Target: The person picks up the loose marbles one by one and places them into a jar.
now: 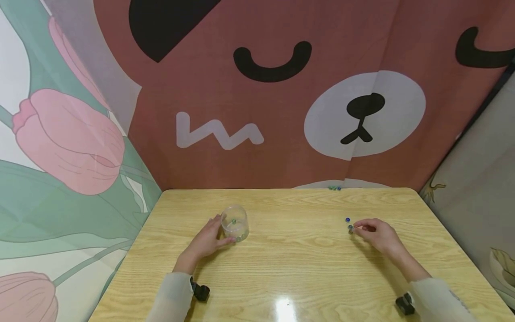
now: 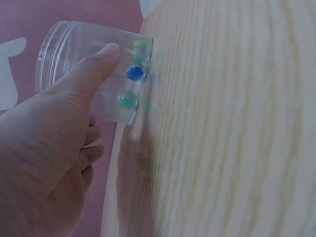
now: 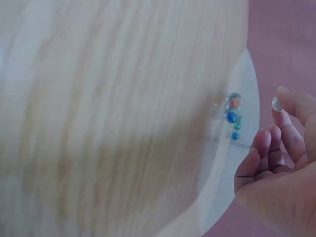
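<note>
On the left of the table stands a clear plastic jar (image 1: 229,229), open at the top. My left hand (image 1: 205,241) grips it, thumb along the near side and fingers round the left. Several marbles lie in the jar's bottom, a blue marble (image 2: 135,72) and a green marble (image 2: 128,99) among them. My right hand (image 1: 380,235) is over the right part of the table. Between its thumb and index finger it pinches a small pale marble (image 3: 276,103). Just left of those fingertips lie a blue marble (image 1: 348,219) and two darker marbles (image 1: 350,227).
More marbles (image 1: 335,188) sit in a short row at the far edge of the wood-grain table (image 1: 281,259). A printed cloth (image 1: 281,103) with a bear face hangs behind that edge. Patterned cloths hang at both sides.
</note>
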A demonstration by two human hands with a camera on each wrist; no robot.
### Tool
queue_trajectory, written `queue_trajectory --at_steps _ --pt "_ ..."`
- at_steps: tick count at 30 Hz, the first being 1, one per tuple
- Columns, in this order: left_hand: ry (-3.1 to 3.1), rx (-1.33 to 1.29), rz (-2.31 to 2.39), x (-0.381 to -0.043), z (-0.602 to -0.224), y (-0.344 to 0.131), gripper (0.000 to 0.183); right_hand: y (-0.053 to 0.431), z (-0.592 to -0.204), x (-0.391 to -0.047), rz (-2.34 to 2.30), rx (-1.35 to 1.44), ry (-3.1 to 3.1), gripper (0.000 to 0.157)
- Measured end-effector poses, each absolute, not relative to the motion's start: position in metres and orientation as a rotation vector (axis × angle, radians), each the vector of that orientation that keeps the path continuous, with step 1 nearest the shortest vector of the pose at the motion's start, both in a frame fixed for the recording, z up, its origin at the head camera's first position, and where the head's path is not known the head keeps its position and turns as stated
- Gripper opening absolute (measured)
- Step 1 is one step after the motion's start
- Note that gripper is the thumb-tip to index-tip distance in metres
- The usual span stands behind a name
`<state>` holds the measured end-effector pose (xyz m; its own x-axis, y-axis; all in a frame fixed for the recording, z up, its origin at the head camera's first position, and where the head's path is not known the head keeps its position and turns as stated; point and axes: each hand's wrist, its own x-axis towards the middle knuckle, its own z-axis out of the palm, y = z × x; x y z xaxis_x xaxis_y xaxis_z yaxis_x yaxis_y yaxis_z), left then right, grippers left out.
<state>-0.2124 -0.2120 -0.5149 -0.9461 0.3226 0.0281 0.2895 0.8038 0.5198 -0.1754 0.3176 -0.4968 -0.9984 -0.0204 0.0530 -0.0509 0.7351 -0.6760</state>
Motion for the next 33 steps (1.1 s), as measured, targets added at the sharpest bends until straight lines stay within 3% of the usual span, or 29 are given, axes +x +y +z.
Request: queue_trajectory --at_steps 33 --pt "2.922 0.481 0.83 -0.212 -0.513 -0.211 0.099 0.256 -0.473 -0.177 1.405 0.185 -2.728 0.036"
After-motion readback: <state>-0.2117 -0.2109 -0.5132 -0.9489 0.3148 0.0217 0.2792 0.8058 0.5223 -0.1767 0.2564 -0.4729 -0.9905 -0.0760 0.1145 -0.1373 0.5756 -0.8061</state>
